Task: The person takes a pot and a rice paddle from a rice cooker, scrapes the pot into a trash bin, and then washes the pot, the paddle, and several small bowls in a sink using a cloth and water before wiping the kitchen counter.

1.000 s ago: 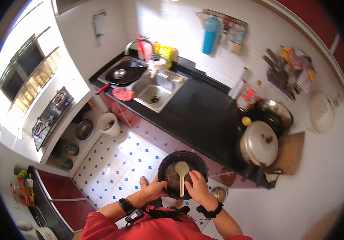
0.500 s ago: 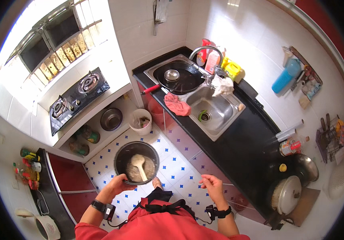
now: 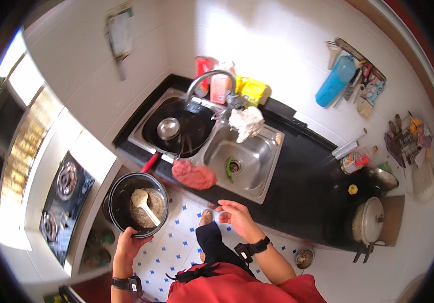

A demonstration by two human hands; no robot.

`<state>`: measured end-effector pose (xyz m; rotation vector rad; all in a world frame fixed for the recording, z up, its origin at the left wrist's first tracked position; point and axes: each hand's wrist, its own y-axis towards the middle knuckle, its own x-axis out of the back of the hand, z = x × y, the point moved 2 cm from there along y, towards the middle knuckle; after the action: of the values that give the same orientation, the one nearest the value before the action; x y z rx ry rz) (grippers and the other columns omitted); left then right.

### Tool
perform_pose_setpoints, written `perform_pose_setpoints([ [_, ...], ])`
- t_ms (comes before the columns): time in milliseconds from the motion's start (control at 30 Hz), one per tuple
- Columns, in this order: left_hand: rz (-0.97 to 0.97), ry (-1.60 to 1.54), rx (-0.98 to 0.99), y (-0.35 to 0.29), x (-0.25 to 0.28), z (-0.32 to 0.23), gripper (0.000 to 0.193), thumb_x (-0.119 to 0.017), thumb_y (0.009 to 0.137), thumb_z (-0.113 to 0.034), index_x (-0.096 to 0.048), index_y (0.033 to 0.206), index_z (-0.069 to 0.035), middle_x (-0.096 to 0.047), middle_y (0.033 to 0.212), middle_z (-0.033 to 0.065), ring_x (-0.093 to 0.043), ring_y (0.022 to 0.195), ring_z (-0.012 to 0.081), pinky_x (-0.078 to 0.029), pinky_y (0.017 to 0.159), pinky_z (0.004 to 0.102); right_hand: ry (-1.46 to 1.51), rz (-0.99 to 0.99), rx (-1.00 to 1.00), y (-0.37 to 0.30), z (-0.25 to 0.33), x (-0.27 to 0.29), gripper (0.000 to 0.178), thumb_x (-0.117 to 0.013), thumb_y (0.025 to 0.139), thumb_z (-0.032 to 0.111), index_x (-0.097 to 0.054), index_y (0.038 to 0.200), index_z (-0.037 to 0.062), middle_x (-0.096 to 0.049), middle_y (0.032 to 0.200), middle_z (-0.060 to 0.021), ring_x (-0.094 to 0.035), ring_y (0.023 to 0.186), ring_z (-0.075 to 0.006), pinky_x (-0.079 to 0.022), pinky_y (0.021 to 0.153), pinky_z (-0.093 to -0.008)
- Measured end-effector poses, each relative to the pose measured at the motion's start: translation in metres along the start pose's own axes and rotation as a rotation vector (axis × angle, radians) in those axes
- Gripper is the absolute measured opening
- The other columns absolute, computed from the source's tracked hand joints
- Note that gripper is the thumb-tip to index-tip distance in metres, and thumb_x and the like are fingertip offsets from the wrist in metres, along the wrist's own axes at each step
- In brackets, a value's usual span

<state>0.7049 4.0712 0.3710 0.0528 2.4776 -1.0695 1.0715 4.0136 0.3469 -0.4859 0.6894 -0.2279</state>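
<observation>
A dark round pot (image 3: 117, 199) hangs in front of me over the floor, its near rim gripped by my left hand (image 3: 132, 243). Inside it, a pale rice paddle (image 3: 146, 208) leans on grainy, whitish contents. My right hand (image 3: 238, 218) is held in the air by the counter's front edge, fingers apart, nothing in it. Beyond it lies the steel sink (image 3: 247, 156), with a green chili-like pod (image 3: 229, 167) by the drain. A black wok (image 3: 149, 129) with a red handle fills the other basin and holds a metal bowl (image 3: 168, 129).
A pink cloth (image 3: 194, 175) drapes over the sink's front edge. The faucet (image 3: 212, 73) arches above, with bottles behind. A gas stove (image 3: 65, 202) stands at left. To the right, a lidded pot (image 3: 368, 220) sits on the counter; a small bowl (image 3: 305, 258) is on the floor.
My view has turned rightward and come nearer the sink. The pot has moved with my left hand toward the counter's left end. My right hand is now closer to the sink.
</observation>
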Motion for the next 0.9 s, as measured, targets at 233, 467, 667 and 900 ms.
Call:
perform_pose_setpoints([
  [233, 0.101, 0.022, -0.099, 0.123, -0.072, -0.089, 0.031, -0.047, 0.078, -0.013, -0.053, 0.1, 0.008, -0.061, 0.099, 0.0197, -0.061, 0.092, 0.0324, -0.052, 0.077, 0.045, 0.21, 0.021, 0.021, 0.17, 0.062, -0.006, 0.033, -0.056, 0.087, 0.012, -0.05, 0.117, -0.0004, -0.061, 0.104, -0.0132, -0.061, 0.086, -0.0204, -0.051, 0.08, -0.0353],
  [467, 0.221, 0.418, -0.172, 0.197, -0.148, -0.186, 0.009, -0.053, 0.082, 0.002, -0.053, 0.092, 0.002, -0.062, 0.096, 0.0189, -0.063, 0.085, 0.0262, -0.053, 0.073, 0.036, 0.49, 0.125, 0.143, 0.291, 0.095, -0.019, 0.022, -0.062, 0.084, 0.013, -0.049, 0.101, 0.0091, -0.056, 0.101, -0.0116, -0.057, 0.101, -0.0359, -0.045, 0.091, -0.0498],
  [667, 0.255, 0.41, -0.013, 0.28, -0.19, -0.243, 0.038, -0.046, 0.081, -0.009, -0.046, 0.116, 0.004, -0.059, 0.1, 0.0185, -0.064, 0.079, 0.0333, -0.057, 0.068, 0.0387, 0.515, -0.116, 0.143, 0.357, 0.141, -0.045, 0.018, -0.058, 0.084, 0.001, -0.047, 0.095, 0.0099, -0.052, 0.102, -0.0085, -0.058, 0.1, -0.0375, -0.048, 0.087, -0.0495],
  [900, 0.428, 0.552, -0.045, 0.367, -0.18, -0.243, 0.036, -0.05, 0.08, -0.012, -0.052, 0.112, 0.003, -0.06, 0.103, 0.0195, -0.063, 0.081, 0.0335, -0.057, 0.065, 0.0405, 0.559, -0.127, 0.228, 0.421, 0.161, -0.037, 0.021, -0.061, 0.082, 0.007, -0.054, 0.102, 0.0065, -0.059, 0.099, -0.0062, -0.06, 0.09, -0.0256, -0.051, 0.081, -0.0413],
])
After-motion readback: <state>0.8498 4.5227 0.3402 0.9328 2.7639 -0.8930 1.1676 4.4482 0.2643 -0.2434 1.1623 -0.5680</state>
